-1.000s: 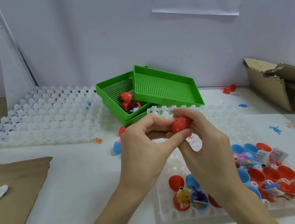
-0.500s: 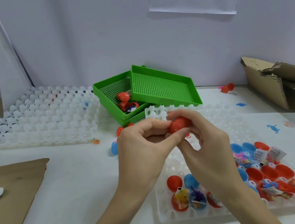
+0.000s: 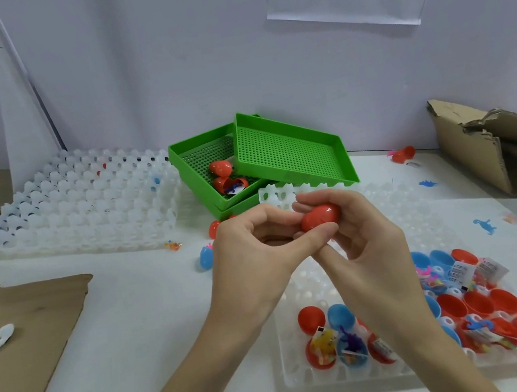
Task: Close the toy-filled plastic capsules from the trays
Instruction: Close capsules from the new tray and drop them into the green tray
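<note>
Above the white plastic cell tray (image 3: 305, 294), our left hand (image 3: 254, 258) and right hand (image 3: 362, 246) pinch a red egg-shaped plastic capsule (image 3: 320, 216); we should squeeze its halves squarely together until sealed.

Your two bare forearms come into view from the near edge, and no sleeve, cuff or glove shows on either one. Your bare left hand (image 3: 254, 258) carries no ring, watch or band on any part the head camera shows. Your bare right hand (image 3: 366, 246) is likewise plain, its wrist uncovered. The fingernails that show are short and unpainted. Both forearms are slender and smooth, with no marks, tape or straps visible along them. Anything worn above the forearms lies outside the picture.
</note>
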